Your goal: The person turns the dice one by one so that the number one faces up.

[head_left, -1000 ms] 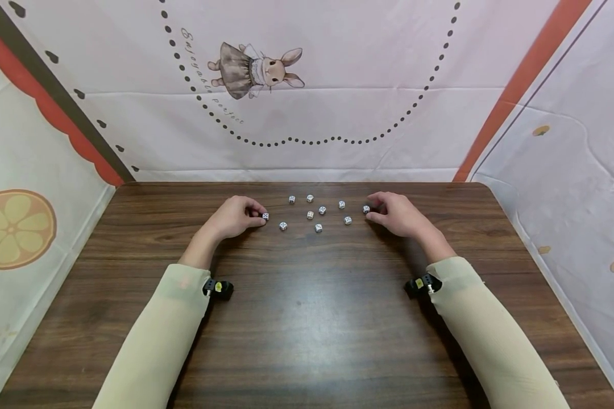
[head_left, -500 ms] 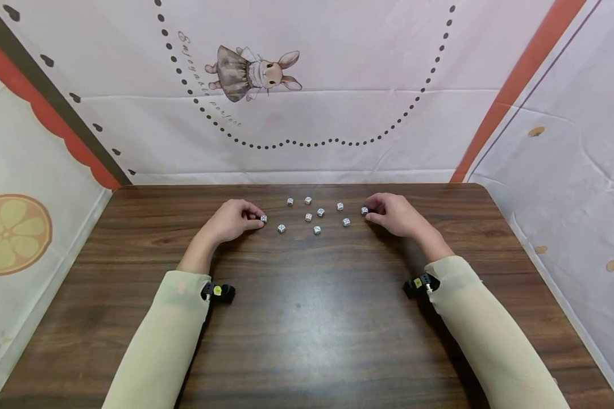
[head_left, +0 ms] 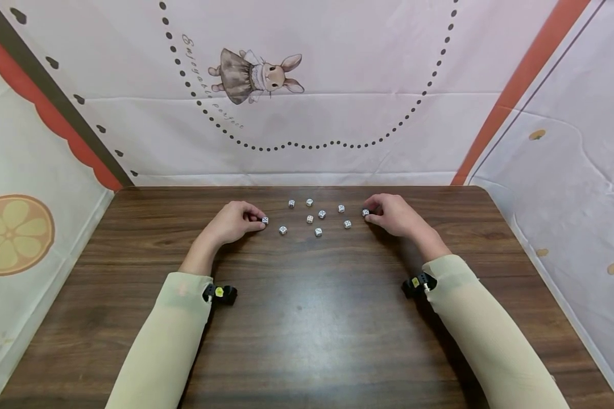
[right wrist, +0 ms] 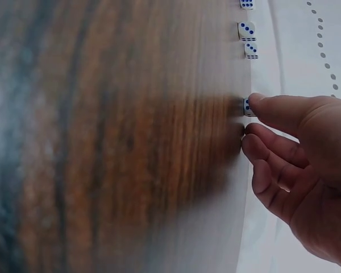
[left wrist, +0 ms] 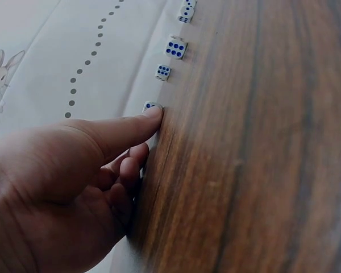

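Left of centre, the left hand [head_left: 230, 222] pinches a white, blue-dotted cubic die [head_left: 265, 220]; right of centre, the right hand [head_left: 396, 215] pinches another die [head_left: 365, 212], fingers barely parted, likely to suit tiny cubes. Eight similar dice [head_left: 310, 219] lie between on the brown wood-grain surface [head_left: 307, 318].

On my left wrist feed, the left hand [left wrist: 65, 176] hides most of the left die [left wrist: 149, 106]; on the right wrist feed, the right hand [right wrist: 312, 159] hides part of the right die [right wrist: 248, 107]. There the top edge cuts off a farther die [right wrist: 247, 4], and the surface [right wrist: 40, 170] is blurred. On the head feed, the central die [head_left: 310, 219] is too small for me to read surely, and both sleeves [head_left: 156, 346] run off below.
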Demonstrator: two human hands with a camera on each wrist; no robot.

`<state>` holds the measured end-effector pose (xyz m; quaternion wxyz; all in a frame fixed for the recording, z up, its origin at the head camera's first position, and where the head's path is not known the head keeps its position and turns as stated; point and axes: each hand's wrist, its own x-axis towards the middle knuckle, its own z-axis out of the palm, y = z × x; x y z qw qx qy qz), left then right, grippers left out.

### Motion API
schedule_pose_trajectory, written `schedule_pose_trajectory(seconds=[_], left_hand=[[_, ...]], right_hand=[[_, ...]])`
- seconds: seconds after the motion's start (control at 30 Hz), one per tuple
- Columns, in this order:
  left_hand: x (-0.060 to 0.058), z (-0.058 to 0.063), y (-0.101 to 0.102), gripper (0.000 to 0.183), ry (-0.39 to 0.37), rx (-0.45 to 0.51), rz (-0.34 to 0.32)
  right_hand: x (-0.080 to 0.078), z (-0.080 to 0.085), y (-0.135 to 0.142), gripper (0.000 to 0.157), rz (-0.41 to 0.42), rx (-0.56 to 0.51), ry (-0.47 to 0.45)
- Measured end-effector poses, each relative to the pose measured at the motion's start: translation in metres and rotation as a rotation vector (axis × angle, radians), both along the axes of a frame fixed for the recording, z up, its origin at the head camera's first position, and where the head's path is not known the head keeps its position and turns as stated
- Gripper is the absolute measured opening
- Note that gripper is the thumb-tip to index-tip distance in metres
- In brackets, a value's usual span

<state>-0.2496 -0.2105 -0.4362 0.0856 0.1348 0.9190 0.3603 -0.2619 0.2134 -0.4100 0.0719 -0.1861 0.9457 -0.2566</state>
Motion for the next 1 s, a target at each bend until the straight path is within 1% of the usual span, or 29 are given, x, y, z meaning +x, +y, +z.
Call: schedule_pose_trajectory(seconds=[0.2, 0.4, 0.53, 0.77, 1.0], left_hand=[[0.0022, -0.0006, 0.0003, 0.016, 0.000, 0.007, 0.004], [0.0031, -0.0006, 0.0009, 0.017, -0.005, 0.007, 0.005], [0.0027, -0.0003, 0.0012, 0.017, -0.009, 0.003, 0.005], [0.0017, 0.0009, 0.0011, 0.017, -0.002, -0.008, 0.000], [0.0022, 0.0037, 0.0013, 0.017, -0.002, -0.002, 0.001]], right_hand=[[-0.0023, -0.0020, -0.0011, 0.024, 0.027, 0.022, 0.021], [-0.0055, -0.0052, -0.0027, 0.017, 0.050, 0.058, 0.058], [-0.0057, -0.0062, -0.0025, 0.012, 0.052, 0.051, 0.069], [-0.0036, -0.0031, -0.0018, 0.008, 0.026, -0.020, 0.018], [-0.0029, -0.0005, 0.0017, 0.010, 0.016, -0.050, -0.018]])
